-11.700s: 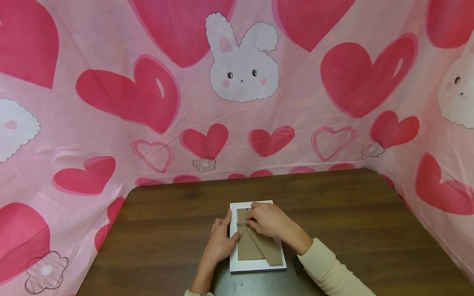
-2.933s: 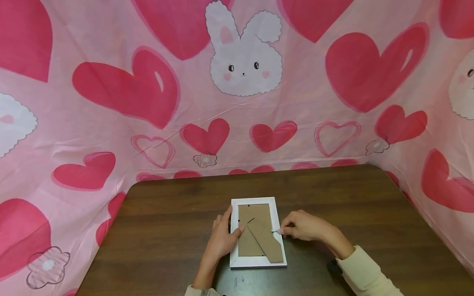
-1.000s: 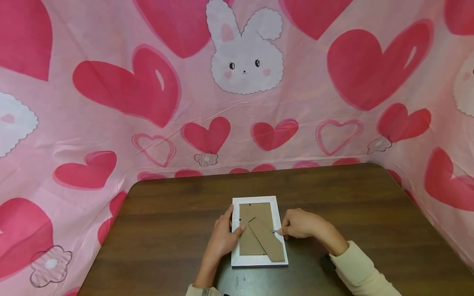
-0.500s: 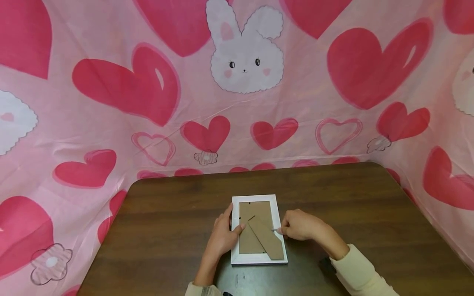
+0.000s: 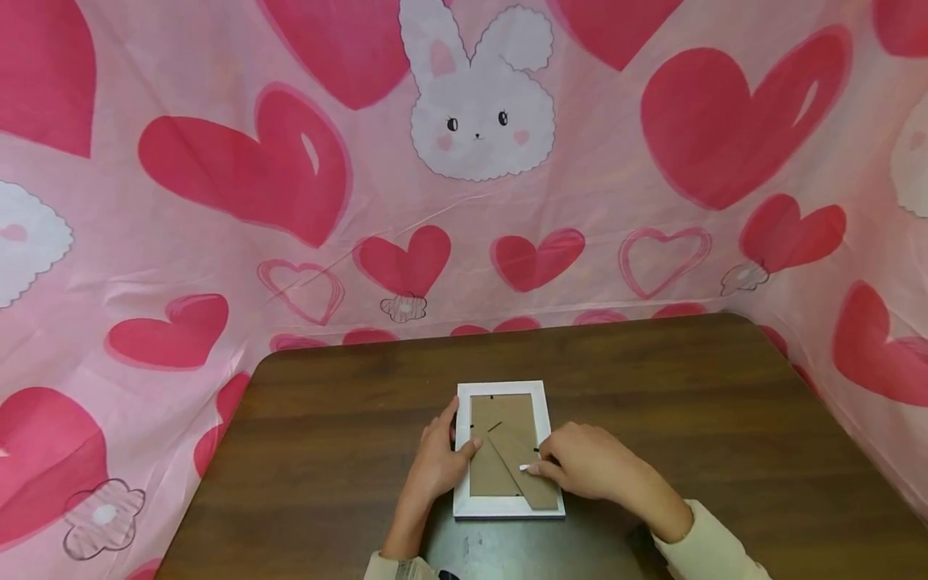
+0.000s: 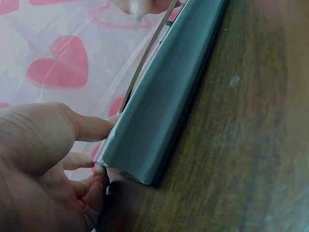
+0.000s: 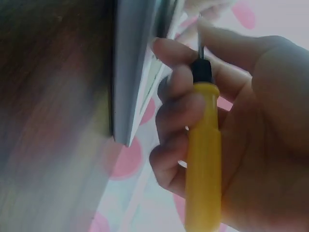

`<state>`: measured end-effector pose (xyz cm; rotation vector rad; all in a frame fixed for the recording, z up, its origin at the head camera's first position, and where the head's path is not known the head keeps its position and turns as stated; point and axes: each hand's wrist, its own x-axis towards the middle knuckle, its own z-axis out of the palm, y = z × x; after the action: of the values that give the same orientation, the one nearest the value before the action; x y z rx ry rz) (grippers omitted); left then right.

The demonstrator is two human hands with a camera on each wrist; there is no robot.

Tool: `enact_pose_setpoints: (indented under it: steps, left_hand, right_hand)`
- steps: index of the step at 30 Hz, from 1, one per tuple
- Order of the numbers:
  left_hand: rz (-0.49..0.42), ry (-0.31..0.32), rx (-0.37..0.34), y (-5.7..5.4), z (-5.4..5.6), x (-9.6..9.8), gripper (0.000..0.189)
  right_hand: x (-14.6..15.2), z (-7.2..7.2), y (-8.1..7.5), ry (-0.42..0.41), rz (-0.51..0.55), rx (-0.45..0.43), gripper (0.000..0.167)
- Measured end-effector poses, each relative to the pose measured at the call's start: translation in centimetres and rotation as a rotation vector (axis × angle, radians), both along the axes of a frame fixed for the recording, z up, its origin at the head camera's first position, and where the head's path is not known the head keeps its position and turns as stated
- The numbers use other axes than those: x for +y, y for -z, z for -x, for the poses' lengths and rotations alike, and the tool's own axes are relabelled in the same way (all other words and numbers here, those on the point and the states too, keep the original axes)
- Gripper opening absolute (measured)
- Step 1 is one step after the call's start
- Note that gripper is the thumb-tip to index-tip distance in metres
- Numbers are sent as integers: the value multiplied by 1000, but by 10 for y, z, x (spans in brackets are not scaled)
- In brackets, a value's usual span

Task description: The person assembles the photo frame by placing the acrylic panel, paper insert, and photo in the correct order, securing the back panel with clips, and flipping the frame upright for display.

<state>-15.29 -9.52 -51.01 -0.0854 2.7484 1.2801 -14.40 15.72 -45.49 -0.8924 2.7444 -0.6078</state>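
A white picture frame lies face down on the table, its brown backing board and slanted stand leg showing. Small black tabs sit around the board's edge. My left hand grips the left side, thumb on top and fingers along the outer edge; the left wrist view shows the thumb at the rim. My right hand is over the frame's right side. It holds a small screwdriver with yellow handle and black collar, thumb and forefinger at the metal shaft. The screwdriver's tip shows above the stand leg.
The dark wooden table extends around the frame. Behind and beside it hangs a pink cloth printed with hearts and rabbits. A dark object is partly visible by the right sleeve.
My right hand has moved from the frame's right edge inward over the stand leg, uncovering the right tab. Earlier it worked at the left tab. My left hand keeps its grip.
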Motion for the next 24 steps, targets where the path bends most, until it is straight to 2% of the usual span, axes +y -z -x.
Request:
enact_pose_setpoints:
  steps: [3, 6, 13, 18, 24]
  left_hand:
    - [2, 11, 7, 0, 0, 0, 81]
    - [5, 24, 24, 1, 0, -1, 81]
    - [3, 20, 37, 3, 0, -2, 80]
    - [0, 16, 53, 3, 0, -2, 80]
    - [4, 23, 47, 3, 0, -2, 81]
  right_hand:
    - [-4, -6, -3, 12, -40, 101, 41]
    - [-6, -8, -6, 14, -37, 156, 43]
    - [-9, -10, -4, -20, -2, 97, 34]
    - [-10, -12, 1, -39, 21, 93, 26]
    - [-11, -15, 5, -75, -14, 48, 25]
